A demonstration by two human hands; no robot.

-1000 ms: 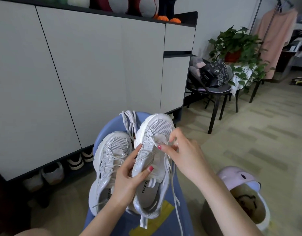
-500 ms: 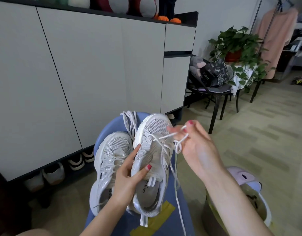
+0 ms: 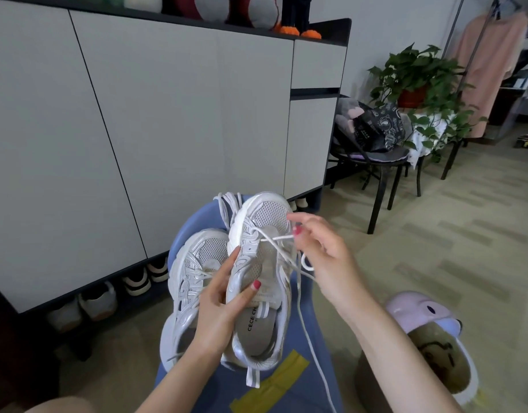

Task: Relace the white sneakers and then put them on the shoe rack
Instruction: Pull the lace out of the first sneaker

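Right hand (image 3: pixel 325 251) pinches the lace (image 3: pixel 276 238) beside the held sneaker (image 3: pixel 257 281). Left hand (image 3: pixel 224 305) grips that sneaker; best draw slack through evenly.

big pale grey cabinet (image 3: pixel 167 114) with a dark top along the wall, beige patterned floor (image 3: pixel 465 248), black chair (image 3: pixel 382 162) piled with bags, leafy potted plant (image 3: pixel 417 76), peach garment (image 3: pixel 489 55) hanging on a rack

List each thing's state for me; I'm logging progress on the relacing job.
Right sneaker: gripped by the left hand, only partly laced.
Left sneaker: on the blue stool, laced.
Lace: pinched by the right hand, loose end trailing down.
Cabinet: doors closed.
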